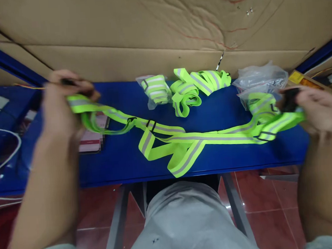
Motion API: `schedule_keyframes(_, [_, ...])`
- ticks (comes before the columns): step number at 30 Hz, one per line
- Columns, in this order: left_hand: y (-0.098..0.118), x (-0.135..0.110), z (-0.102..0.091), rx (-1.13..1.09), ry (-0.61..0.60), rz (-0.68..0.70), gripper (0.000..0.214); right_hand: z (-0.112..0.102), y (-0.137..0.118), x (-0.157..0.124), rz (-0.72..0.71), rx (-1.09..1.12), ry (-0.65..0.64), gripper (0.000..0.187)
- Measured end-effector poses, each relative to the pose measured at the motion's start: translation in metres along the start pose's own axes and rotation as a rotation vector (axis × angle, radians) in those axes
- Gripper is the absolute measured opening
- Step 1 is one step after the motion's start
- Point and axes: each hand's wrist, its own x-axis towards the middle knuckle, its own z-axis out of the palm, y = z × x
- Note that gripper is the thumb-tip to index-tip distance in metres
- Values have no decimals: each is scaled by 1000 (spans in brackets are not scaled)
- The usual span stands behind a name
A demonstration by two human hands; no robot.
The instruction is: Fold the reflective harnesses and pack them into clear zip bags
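Stretched across the blue table is a neon yellow reflective strap harness (212, 137) with grey stripes and black slider buckles. My left hand (71, 85) is closed round its left end, where a black piece shows between the fingers. At the other end my right hand (314, 104) grips the strap along with a black buckle, somewhat blurred. Between the hands, loops of strap hang slack toward the table's front edge. Behind it lie a loose bundle of the same strap (199, 84) and a folded one in a clear bag (156, 90).
Clear plastic bags (261, 78) lie at the back right, near a small yellow and brown box (305, 80). A phone (91, 139) rests under the left strap. White cables (8, 162) curl at far left. Cardboard (120, 33) lines the back.
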Motion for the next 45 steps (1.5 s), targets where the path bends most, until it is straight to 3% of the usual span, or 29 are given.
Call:
schedule_keyframes(1, [8, 2, 24, -1, -37, 11, 37, 13, -16, 3, -72, 95, -144, 78])
schedule_keyframes(2, [17, 3, 48, 72, -169, 76, 33, 26, -34, 6, -159, 132, -298, 70])
schedule_keyframes(3, [27, 1, 71, 162, -331, 188, 34, 41, -53, 9, -234, 130, -405, 63])
schedule_keyframes(5, [48, -7, 112, 209, -480, 309, 46, 71, -90, 14, -380, 160, -584, 53])
schedule_keyframes(7, [64, -19, 140, 250, -592, 399, 55, 102, -117, 18, -535, 187, -696, 50])
schedule_keyframes(9, [72, -29, 152, 328, -694, 481, 64, 129, -129, 19, -618, 134, -713, 55])
schedule_keyframes(14, [77, -39, 138, 627, -651, 552, 82, 165, -123, 13, -680, 89, -643, 64])
schedule_keyframes(17, [86, -41, 121, 796, -693, 468, 75, 169, -118, 6, -629, 145, -592, 55])
schedule_keyframes(21, [96, -47, 95, 866, -750, 332, 85, 169, -118, 1, -516, 169, -553, 35])
schedule_keyframes(26, [87, -54, 68, 895, -761, 272, 72, 170, -119, 0, -472, 248, -604, 26])
schedule_keyframes(31, [72, -56, 82, 821, -811, 418, 57, 171, -123, -2, -466, 289, -633, 23])
schedule_keyframes(37, [84, -48, 99, 664, -833, 553, 37, 173, -131, -9, -507, 279, -675, 24])
schedule_keyframes(41, [92, -43, 101, 550, -775, 582, 47, 170, -133, -11, -506, 347, -666, 23])
schedule_keyframes(45, [87, -41, 98, 484, -799, 530, 51, 161, -132, -8, -537, 330, -602, 24])
